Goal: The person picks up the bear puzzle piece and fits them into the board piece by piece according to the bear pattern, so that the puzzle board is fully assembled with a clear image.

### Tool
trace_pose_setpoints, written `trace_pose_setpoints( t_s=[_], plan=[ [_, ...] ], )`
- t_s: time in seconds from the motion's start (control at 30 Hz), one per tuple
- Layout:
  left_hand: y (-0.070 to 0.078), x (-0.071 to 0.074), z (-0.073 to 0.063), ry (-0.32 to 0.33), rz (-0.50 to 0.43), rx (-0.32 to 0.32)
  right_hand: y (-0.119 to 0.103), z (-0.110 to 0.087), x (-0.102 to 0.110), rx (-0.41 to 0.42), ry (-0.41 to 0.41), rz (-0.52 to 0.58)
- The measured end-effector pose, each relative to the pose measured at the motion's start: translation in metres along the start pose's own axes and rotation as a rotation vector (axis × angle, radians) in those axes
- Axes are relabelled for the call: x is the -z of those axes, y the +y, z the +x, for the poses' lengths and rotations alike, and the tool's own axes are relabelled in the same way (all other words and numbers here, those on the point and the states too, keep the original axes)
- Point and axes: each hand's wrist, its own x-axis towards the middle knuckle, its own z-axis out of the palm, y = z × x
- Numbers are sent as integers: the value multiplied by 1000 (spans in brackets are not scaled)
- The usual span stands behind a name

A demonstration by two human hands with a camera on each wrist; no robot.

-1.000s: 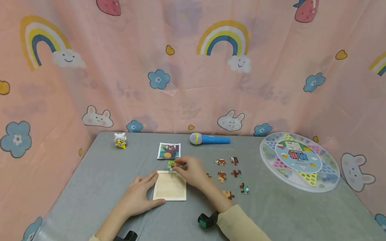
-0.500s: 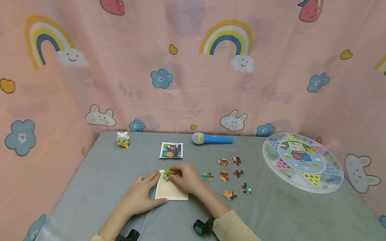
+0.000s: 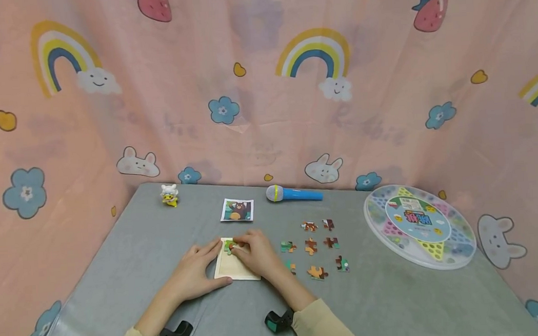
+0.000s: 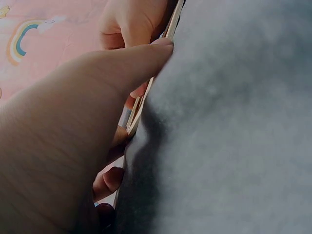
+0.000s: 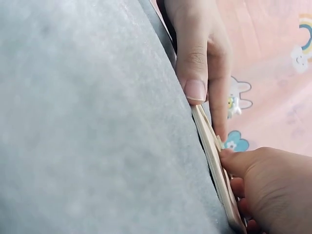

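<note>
A small wooden puzzle tray [image 3: 232, 271] lies on the grey-covered table. My left hand [image 3: 194, 275] holds its left side, thumb at the near corner and index finger at the far corner. With thumb and fingers my right hand [image 3: 257, 253] pinches a green puzzle piece [image 3: 229, 246] in the tray's far left corner. The fingers cover part of that piece. In the left wrist view the tray's edge [image 4: 135, 117] shows beyond my left thumb. From the right wrist, the tray [image 5: 210, 144] appears edge-on between both hands.
Several loose puzzle pieces [image 3: 311, 246] lie right of the tray. Behind it is a bear picture card [image 3: 237, 210]. A blue toy microphone [image 3: 298, 194], a small figurine [image 3: 169, 195] and a round game board [image 3: 420, 226] stand farther out. A pink printed curtain [image 3: 262, 137] hangs behind.
My right hand has brought the green puzzle piece from beyond the tray's far edge down into its far left corner. My left hand has stayed on the tray.
</note>
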Motion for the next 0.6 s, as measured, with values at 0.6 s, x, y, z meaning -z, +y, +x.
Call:
trace_pose_setpoints(
  t_s=[0.6],
  plan=[
    [1, 2, -1, -5, -9, 0, -7, -1, -4, -36, 28, 1]
  ],
)
